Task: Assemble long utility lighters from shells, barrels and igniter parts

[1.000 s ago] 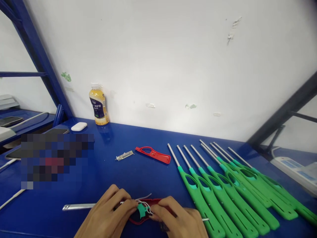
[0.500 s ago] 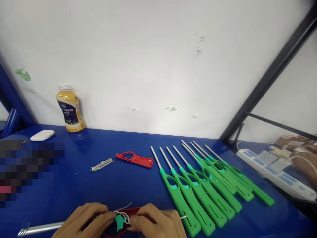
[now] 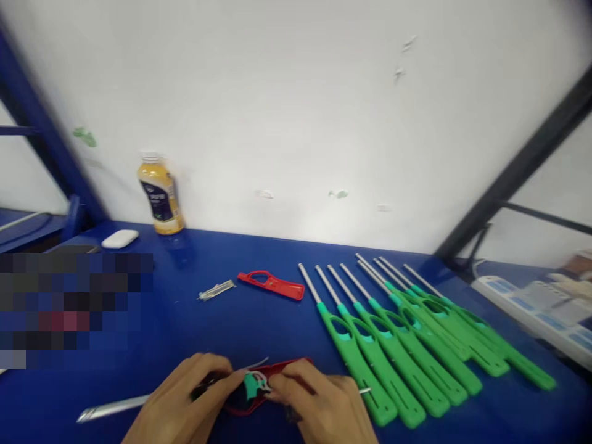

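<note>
Near the front edge, a red casing (image 3: 243, 408) lies between my hands, with a teal trigger piece (image 3: 251, 386) and thin white wires (image 3: 263, 381) over it. My left hand (image 3: 189, 394) is closed around the casing's left side, by a silver metal tube (image 3: 113, 407). From the right, my right hand (image 3: 319, 394) pinches at the wires and casing; a thin white rod end (image 3: 365, 390) sticks out beyond it. Farther back lie another red casing half (image 3: 282, 288) and a clear narrow part (image 3: 217, 290). What sits under my fingers is hidden.
Several green lighters (image 3: 383, 370) with metal tubes lie in a row at the right. A yellow bottle (image 3: 161, 197) and a white case (image 3: 120, 238) stand near the wall. White power strips (image 3: 527, 308) are at far right, a pixelated area at left.
The view has shifted, so the objects appear farther right and slightly higher. Both hands keep their hold at the red casing, with only slight finger movement.
</note>
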Motion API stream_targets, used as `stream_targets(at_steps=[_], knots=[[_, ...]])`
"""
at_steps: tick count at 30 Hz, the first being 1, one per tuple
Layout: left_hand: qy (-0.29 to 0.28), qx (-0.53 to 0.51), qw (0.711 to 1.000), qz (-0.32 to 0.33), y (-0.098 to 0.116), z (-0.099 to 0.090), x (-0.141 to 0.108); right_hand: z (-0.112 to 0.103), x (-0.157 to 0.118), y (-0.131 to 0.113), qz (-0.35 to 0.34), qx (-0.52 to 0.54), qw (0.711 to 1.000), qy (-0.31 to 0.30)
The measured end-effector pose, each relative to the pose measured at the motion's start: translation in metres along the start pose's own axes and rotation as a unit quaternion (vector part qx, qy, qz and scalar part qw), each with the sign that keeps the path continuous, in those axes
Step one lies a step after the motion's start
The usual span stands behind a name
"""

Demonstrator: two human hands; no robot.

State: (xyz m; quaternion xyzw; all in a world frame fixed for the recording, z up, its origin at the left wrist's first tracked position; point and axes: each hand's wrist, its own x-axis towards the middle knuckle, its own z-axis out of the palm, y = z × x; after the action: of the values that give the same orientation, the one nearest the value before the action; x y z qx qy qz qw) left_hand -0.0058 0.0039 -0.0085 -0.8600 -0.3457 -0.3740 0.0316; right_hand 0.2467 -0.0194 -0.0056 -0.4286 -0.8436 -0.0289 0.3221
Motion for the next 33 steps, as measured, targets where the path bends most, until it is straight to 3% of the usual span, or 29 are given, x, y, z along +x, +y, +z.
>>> stream_targets(at_steps=[6, 14, 21, 27, 33], knots=[[-0.005, 0.013, 1.000, -0.004, 0.020, -0.013, 0.010, -0.003, 0.002, 0.001, -0.032, 0.025, 0.999, -0.009], [-0.023, 0.051, 0.998, 0.015, 0.021, -0.015, 0.008, -0.008, 0.004, -0.005, -0.030, 0.023, 0.999, -0.011], [-0.074, 0.017, 0.997, 0.003, 0.025, -0.018, 0.009, -0.008, 0.003, -0.005, -0.020, 0.031, 0.999, -0.008], [-0.042, 0.008, 0.999, -0.011, 0.029, -0.015, 0.009, -0.008, 0.002, -0.008, 0.003, 0.052, 0.999, 0.009], [-0.046, -0.014, 0.998, -0.033, 0.031, -0.014, 0.004, -0.007, 0.001, -0.011, 0.012, 0.071, 0.997, 0.018]])
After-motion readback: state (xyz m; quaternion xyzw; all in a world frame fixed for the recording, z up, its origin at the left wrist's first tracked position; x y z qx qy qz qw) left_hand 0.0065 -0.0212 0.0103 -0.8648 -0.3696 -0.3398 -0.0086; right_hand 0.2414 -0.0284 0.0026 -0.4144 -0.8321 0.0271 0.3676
